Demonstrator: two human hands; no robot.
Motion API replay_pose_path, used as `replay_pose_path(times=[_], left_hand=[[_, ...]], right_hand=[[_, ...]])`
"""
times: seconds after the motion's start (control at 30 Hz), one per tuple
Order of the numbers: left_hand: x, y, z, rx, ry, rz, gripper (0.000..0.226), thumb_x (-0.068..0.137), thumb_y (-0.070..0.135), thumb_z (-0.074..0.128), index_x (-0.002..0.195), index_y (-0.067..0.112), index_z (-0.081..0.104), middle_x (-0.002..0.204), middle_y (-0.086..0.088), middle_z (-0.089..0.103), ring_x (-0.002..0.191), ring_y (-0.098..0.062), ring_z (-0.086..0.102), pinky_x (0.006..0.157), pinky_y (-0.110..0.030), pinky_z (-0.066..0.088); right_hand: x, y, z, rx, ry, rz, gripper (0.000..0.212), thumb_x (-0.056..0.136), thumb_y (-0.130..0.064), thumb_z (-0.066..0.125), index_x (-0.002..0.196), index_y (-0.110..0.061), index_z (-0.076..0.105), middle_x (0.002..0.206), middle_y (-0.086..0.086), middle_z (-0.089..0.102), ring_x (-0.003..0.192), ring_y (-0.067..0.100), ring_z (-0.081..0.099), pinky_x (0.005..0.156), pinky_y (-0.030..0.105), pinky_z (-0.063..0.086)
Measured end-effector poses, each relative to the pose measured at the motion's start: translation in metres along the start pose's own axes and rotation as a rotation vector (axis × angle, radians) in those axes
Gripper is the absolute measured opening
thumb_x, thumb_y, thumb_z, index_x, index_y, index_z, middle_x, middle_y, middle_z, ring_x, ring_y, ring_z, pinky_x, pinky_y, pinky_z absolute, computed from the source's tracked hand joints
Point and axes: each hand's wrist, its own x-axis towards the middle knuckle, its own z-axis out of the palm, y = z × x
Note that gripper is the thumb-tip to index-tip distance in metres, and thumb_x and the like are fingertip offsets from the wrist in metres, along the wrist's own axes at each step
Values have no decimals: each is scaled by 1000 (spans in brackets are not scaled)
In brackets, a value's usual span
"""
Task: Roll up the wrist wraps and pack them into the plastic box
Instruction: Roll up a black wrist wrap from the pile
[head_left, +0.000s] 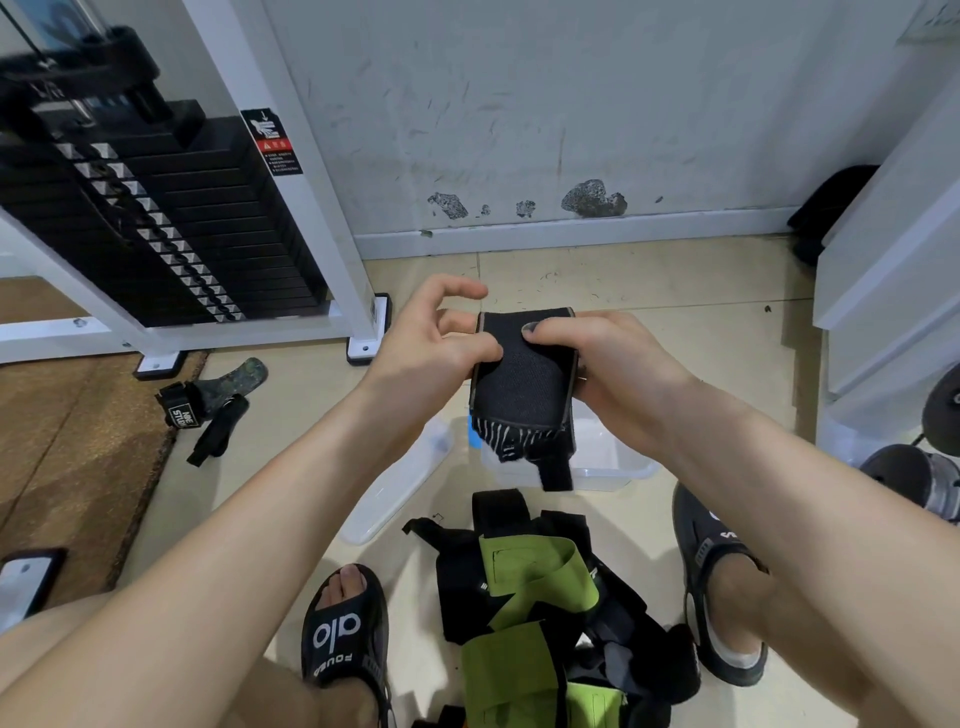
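Black woven wrist wrap (524, 379), partly rolled w/ striped tail hanging, held mid-air above clear plastic box (618, 460) on tile floor. Left hand (441, 348): thumb pressed on wrap's edge, other fingers curled loose, apart. Right hand (608, 358): thumb and fingers clamped round roll. Heap of black & green wraps (540, 613) below, between sandalled feet.

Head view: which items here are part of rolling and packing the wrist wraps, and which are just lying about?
Part of the job:
- black wrist wrap, held by the left hand and right hand
- clear plastic box and its lid
- pile of black and green wraps on the floor

Just lying about:
- weight stack
- loose straps near the mat
- dumbbell
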Motion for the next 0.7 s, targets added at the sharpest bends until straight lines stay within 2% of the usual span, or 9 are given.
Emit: replay_pose_path(times=[0.03,0.1,0.17,0.23,0.33,0.43,0.53,0.6,0.7], left_hand=[[0,0,0,13,0,16,41,87,-9,63,121,15,59,95,-10,65,82,-18,66,93,-45,55],[0,-1,0,27,22,35,35,88,-10,64,114,13,65,95,-10,64,83,-18,66,94,-44,56],[1,-2,-1,17,52,32,30,84,0,71,111,14,70,91,-5,61,85,-17,65,94,-42,57],[4,-3,-3,26,62,21,36,79,5,76,112,16,71,90,0,62,84,-11,66,87,-30,58],[4,-2,-4,106,40,53,43,82,-9,73,118,15,67,89,1,69,75,-2,67,72,-14,52],[1,-2,-3,272,60,154,45,82,-8,73,118,18,65,95,2,68,70,0,64,71,-14,54],[0,-4,-3,517,103,271,46,82,8,78,120,28,65,106,6,66,80,-5,62,80,-19,53],[0,-4,-3,565,111,295,47,81,12,80,121,30,65,109,8,64,84,-6,60,84,-19,51],[2,-4,-5,538,140,310,41,81,9,82,116,27,69,115,9,54,78,1,58,83,-11,49]], right_hand=[[-1,-1,0,-12,6,-1,32,91,-9,68,118,8,66,97,14,70,79,18,69,64,23,57],[2,-1,-1,-33,63,-1,58,83,-9,76,136,-2,53,107,12,70,92,22,71,80,30,58],[4,-1,-4,-51,98,-40,75,83,0,74,147,-17,39,106,14,71,104,30,72,94,38,56],[4,-3,-4,-103,58,-109,76,82,10,70,146,-22,42,100,16,74,98,32,73,92,40,57],[1,-3,-2,-131,24,-155,68,81,18,65,136,-21,54,88,9,73,80,24,69,78,36,56],[1,-3,-1,-91,11,-171,64,81,21,64,132,-17,56,87,8,74,76,22,69,71,32,57],[1,-4,-2,-67,18,-184,62,81,21,64,131,-16,57,84,5,75,71,20,69,66,30,56],[1,-4,-2,-67,29,-189,63,81,21,64,132,-16,56,81,3,74,72,20,69,68,32,55],[2,-3,-3,-79,57,-207,68,80,19,67,135,-19,52,86,3,69,79,22,69,79,39,57]])
